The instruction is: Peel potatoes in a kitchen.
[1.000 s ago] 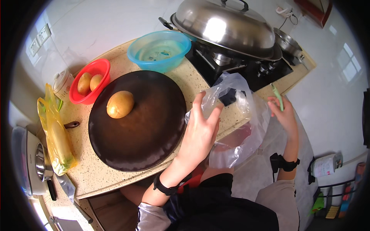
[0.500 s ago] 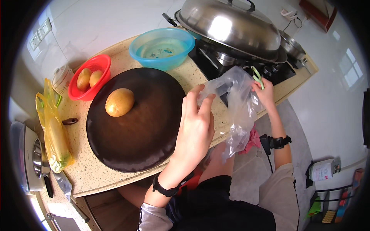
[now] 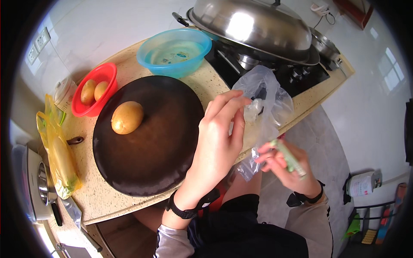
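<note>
My left hand (image 3: 221,133) is closed, thumb and fingers pinching the edge of a clear plastic bag (image 3: 269,92) that hangs over the counter's front edge. A small whitish bit shows inside the bag. Lower and to the right, my right hand (image 3: 294,170) holds a light green peeler (image 3: 289,158), blurred by motion, with its fingertips close to the bag's lower end. Left of my hands, a peeled-looking, yellow-brown potato (image 3: 127,118) rests on a round dark chopping board (image 3: 159,146). Two more potatoes (image 3: 88,92) lie in a red basket (image 3: 94,108) beyond the board.
A blue basin (image 3: 174,53) of water stands behind the board. A large lidded steel wok (image 3: 254,28) sits on the black gas stove (image 3: 312,77). At the left are a yellow bag of vegetables (image 3: 58,148) and a knife (image 3: 74,210) near the edge.
My right hand has come down and toward me with the peeler, from beside the bag's top to its lower end. The left hand still holds the bag.
</note>
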`<state>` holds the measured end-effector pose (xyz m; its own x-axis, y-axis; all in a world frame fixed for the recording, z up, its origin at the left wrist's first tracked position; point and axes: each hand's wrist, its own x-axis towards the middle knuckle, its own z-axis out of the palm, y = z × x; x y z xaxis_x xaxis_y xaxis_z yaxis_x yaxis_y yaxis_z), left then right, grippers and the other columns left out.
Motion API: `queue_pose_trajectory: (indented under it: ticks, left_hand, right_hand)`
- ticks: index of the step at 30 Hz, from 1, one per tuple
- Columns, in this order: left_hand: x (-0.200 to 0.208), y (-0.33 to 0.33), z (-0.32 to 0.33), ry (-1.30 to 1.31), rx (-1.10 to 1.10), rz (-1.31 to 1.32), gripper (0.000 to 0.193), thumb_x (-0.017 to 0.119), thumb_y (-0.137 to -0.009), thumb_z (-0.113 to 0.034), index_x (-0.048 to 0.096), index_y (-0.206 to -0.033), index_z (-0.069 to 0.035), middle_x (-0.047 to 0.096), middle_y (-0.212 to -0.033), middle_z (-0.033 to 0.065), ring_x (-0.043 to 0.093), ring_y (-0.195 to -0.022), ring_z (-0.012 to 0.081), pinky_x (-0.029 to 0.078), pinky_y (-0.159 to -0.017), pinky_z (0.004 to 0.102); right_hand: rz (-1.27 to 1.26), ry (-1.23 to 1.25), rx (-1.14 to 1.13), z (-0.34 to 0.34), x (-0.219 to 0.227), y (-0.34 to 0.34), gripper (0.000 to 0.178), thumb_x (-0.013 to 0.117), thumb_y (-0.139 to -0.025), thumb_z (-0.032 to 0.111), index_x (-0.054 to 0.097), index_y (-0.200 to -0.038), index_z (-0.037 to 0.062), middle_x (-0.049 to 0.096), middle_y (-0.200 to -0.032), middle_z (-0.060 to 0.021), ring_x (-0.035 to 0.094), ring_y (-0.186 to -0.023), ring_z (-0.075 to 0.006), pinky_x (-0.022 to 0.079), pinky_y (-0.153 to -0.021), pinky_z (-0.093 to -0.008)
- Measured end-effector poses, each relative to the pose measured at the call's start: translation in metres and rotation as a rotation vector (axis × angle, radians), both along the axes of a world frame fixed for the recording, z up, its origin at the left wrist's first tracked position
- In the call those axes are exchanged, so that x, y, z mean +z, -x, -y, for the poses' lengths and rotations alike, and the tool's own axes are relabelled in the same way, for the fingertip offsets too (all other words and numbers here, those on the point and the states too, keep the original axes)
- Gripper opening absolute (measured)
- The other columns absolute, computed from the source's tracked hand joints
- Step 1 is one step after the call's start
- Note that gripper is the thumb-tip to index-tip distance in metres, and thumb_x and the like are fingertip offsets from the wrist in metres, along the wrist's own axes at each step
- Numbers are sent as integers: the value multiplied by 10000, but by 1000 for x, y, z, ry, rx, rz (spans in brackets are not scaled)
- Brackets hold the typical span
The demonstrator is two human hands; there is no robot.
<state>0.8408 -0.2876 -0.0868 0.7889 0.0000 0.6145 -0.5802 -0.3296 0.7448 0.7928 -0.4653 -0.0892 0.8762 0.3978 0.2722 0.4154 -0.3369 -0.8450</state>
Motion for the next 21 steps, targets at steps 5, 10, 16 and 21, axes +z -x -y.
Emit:
queue_pose_trajectory:
  ticks: [5, 10, 16, 21]
  left_hand:
    - [5, -1, 5, -198, 236, 153, 209, 508, -754, 108, 606, -906, 1, 568, -1083, 139, 537, -884, 265, 464, -725, 326]
    - [-17, -13, 17, -670, 296, 89, 336, 569, -666, 86, 583, -997, 29, 449, -1180, 188, 430, -1009, 343, 412, -859, 372]
    - [-27, -31, 21, -792, 532, -48, 673, 711, -667, -65, 383, -1254, -91, 368, -1238, 214, 385, -1103, 356, 374, -887, 417]
    - [-13, -20, 16, -426, 210, -41, 431, 636, -727, -3, 522, -1120, -139, 348, -1284, 228, 328, -1210, 400, 322, -978, 452]
  right_hand:
    - [514, 409, -170, 17, -19, -78, 331, 566, -729, -69, 471, -1046, -81, 387, -1325, -219, 585, -988, -304, 478, -773, -365]
    - [439, 638, -323, 53, -7, -96, 369, 673, -670, 2, 426, -939, -47, 315, -1383, -173, 520, -1008, -397, 459, -804, -392]
    - [458, 811, -102, 71, 4, -106, 552, 742, -627, 90, 434, -1072, -20, 399, -1298, -155, 542, -962, -363, 458, -784, -376]
    - [120, 543, 10, 64, 29, -79, 534, 714, -685, 48, 478, -1161, -1, 548, -1084, -110, 585, -900, -221, 460, -776, -296]
